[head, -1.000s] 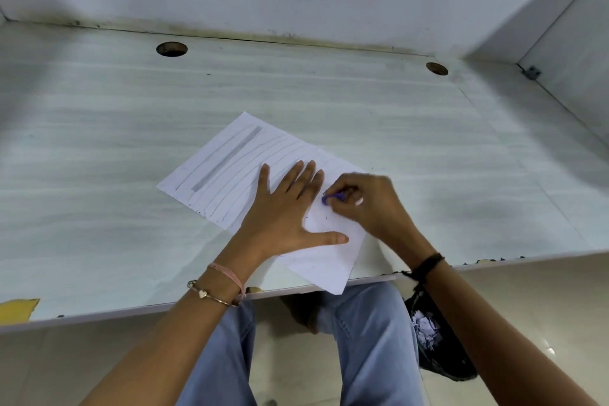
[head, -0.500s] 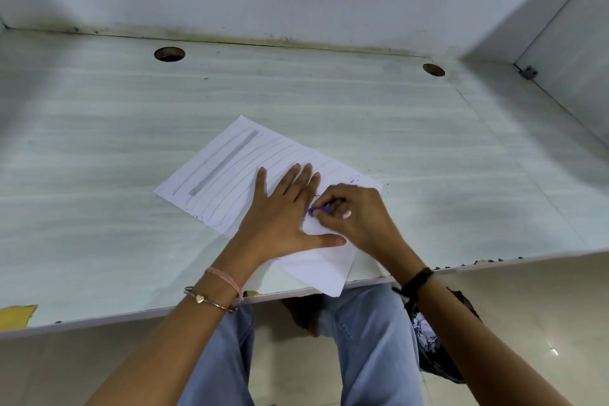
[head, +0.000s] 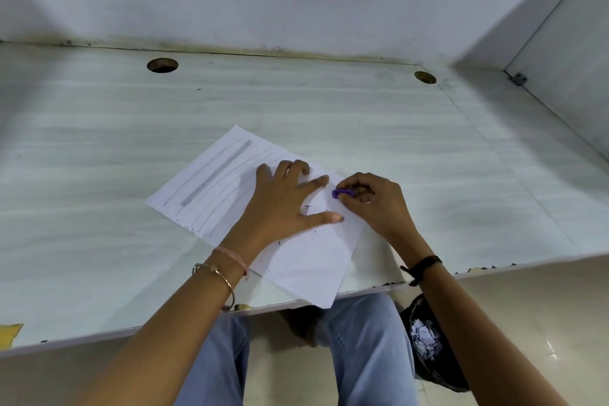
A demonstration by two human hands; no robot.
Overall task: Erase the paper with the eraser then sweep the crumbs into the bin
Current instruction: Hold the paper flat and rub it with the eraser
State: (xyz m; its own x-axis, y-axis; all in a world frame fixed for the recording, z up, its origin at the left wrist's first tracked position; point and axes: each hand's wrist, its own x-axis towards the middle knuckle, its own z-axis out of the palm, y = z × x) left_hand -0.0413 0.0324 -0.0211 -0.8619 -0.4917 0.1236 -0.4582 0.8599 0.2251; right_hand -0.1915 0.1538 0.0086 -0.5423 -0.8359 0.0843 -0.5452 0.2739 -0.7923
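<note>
On the desk (head: 99, 208), my left hand (head: 283, 204) pressed the paper (head: 306, 260) flat, fingers spread; my right hand (head: 372, 204) pinched the purple eraser (head: 341, 193) beside dark crumbs (head: 308, 207).

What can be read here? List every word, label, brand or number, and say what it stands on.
No text can be read.
On the paper: only ruled lines, a grey bar and small dark specks, no letters.
On the eraser, pinched in the right hand: no print shows.
</note>
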